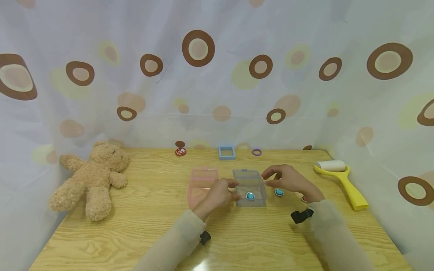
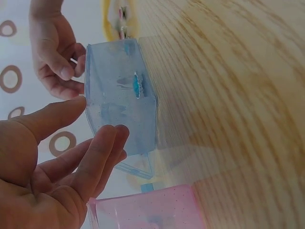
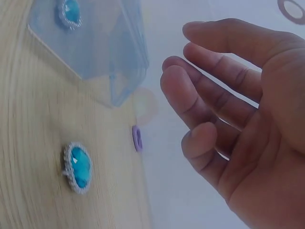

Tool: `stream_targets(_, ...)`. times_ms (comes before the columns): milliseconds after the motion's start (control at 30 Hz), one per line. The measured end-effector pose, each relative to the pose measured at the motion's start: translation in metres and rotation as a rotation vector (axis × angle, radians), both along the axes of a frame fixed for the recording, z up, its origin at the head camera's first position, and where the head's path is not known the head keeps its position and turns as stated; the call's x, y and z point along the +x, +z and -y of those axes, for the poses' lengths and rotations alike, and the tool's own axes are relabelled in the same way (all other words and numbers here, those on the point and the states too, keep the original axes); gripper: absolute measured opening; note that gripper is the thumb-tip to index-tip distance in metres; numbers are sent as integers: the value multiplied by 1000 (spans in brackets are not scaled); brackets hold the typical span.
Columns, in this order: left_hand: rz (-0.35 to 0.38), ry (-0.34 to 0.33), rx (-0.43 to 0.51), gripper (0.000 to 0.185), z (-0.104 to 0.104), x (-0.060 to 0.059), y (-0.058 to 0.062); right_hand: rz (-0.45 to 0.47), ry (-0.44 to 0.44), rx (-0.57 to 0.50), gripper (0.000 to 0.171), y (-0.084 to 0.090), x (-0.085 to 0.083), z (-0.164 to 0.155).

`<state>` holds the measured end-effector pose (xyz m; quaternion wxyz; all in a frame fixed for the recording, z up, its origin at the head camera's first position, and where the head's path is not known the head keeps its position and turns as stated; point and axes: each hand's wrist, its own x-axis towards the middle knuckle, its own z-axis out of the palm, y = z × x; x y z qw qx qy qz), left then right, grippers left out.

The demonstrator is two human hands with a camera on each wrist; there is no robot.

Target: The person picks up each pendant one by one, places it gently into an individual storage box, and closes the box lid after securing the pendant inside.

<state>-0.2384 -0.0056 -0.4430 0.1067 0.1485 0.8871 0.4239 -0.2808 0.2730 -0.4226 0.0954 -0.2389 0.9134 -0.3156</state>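
Note:
A clear blue box (image 1: 249, 188) stands open mid-table with a blue gem (image 1: 250, 195) inside; its lid stands up at the back. My left hand (image 1: 233, 190) is at the box's left side, with straight fingers (image 2: 102, 152) and the thumb against its wall (image 2: 121, 100). My right hand (image 1: 271, 176) hovers by the box's right rim, fingers (image 3: 209, 86) relaxed and holding nothing. A second blue gem (image 1: 279, 192) lies on the wood just right of the box, also seen as the gem (image 3: 76, 167) below my right palm.
A pink box (image 1: 200, 186) lies left of the blue one. A teddy bear (image 1: 91, 177) sits far left, a yellow lint roller (image 1: 339, 177) far right. At the back are a blue square frame (image 1: 226, 152), a purple ring (image 1: 256, 152) and a red disc (image 1: 181, 151). Curtains close in three sides.

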Motion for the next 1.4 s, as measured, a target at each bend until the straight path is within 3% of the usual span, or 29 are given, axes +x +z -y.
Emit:
stream_targets(333,-5,1,6,49,-1,1,0,14,-69,-64,28,-7,-3,-32)
stream_targets(733,-3,-3,7,49,0,0,1,120,-123,-55,31,-22,-2,-49)
stream_targets(1000,9,-8,11,49,0,0,1,232,-203,-49,30,-39,-5,-53)
stream_targets(1400,-6,-7,2,49,0,0,0,125,-159,60,33,-50,-5,-49)
